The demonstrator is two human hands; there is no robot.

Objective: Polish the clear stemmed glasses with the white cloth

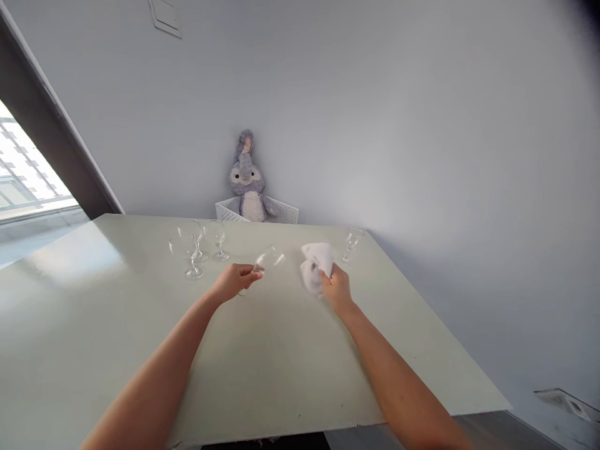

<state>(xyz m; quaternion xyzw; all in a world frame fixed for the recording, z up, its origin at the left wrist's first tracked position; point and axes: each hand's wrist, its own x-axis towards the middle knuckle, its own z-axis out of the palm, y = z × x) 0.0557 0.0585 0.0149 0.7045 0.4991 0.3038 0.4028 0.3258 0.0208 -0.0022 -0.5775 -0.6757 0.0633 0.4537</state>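
Observation:
Tilted in my left hand (pixel 239 279) is a clear stemmed glass (pixel 269 257), its bowl pointing right toward the cloth. My fingers close around its lower part near the stem. A white cloth (pixel 319 259) hangs bunched from my right hand (pixel 336 284), slightly blurred, a short gap to the right of the glass. To the left of my left hand stand several more stemmed glasses, among them one in front (pixel 194 273) and one farther back (pixel 220 255). Another clear glass (pixel 351 242) is upright beyond my right hand.
The pale, glossy table (pixel 281 362) reaches to the wall (pixel 398 125). At its far edge a grey plush toy (pixel 253 206) sits in a white perforated basket (pixel 287 212). A window with a dark frame (pixel 51 106) lies on the left.

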